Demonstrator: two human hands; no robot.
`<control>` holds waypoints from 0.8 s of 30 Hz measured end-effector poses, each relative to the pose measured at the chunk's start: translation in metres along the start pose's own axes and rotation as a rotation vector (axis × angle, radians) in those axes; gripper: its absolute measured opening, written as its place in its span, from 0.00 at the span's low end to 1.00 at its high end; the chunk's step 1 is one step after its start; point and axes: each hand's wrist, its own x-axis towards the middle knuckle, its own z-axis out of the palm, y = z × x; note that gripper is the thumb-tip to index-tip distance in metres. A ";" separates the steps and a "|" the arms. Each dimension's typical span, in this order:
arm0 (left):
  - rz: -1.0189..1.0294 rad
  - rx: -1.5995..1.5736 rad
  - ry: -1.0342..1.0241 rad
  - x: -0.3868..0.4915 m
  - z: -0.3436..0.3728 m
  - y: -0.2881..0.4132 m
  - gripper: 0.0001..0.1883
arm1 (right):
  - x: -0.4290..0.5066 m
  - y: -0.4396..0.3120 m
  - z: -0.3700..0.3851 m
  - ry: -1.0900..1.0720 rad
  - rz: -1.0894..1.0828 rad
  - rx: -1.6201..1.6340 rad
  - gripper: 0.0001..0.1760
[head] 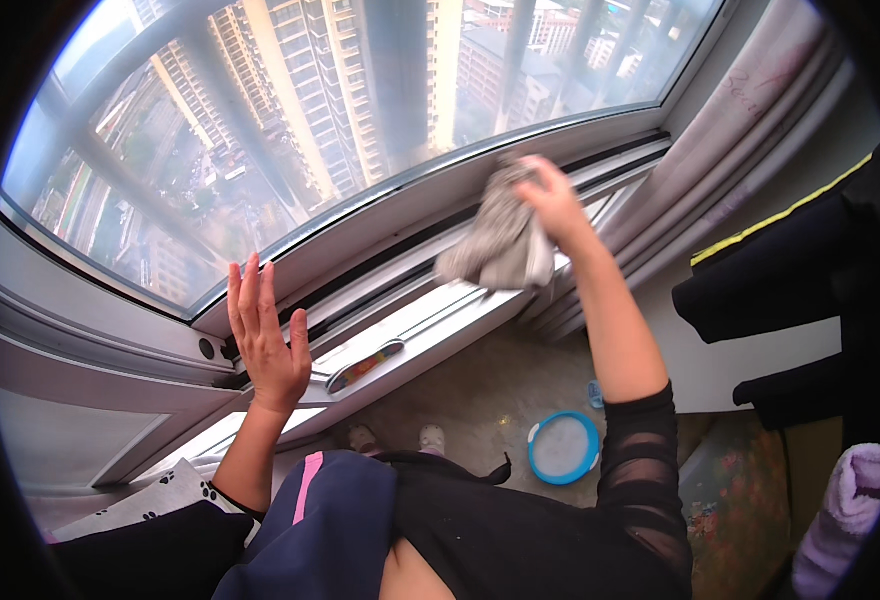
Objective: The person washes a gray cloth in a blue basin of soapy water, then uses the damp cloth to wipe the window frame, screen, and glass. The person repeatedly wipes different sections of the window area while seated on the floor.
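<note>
My right hand (556,202) grips a grey-beige cloth (496,232), blurred, which hangs over the metal window track (425,259). My left hand (267,341) is raised with its fingers upright and holds nothing. Its fingertips lie over the lower left corner of the window frame; whether they touch it I cannot tell. Beyond both hands is the window pane (320,112), with bars and tall buildings outside. Below the track, between my hands, a small board-shaped object with a coloured pattern (365,366) lies on the white sill (429,341).
A blue-rimmed basin (564,448) stands on the floor (477,390) near my feet. Pale curtains (710,150) hang at the right of the window. Dark clothing with a yellow stripe (777,247) and a rolled lilac towel (849,517) are farther right. A paw-print fabric (162,502) lies at lower left.
</note>
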 end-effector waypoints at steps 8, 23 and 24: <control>0.009 -0.038 0.012 0.000 -0.001 0.000 0.28 | -0.131 -0.086 0.085 -0.749 -0.149 -0.287 0.27; 0.028 -0.178 0.024 -0.004 -0.001 -0.010 0.29 | 0.029 -0.032 -0.003 0.348 0.030 -0.973 0.22; 0.022 -0.190 0.024 -0.004 0.000 -0.011 0.29 | 0.026 -0.027 0.021 0.407 0.000 -0.958 0.21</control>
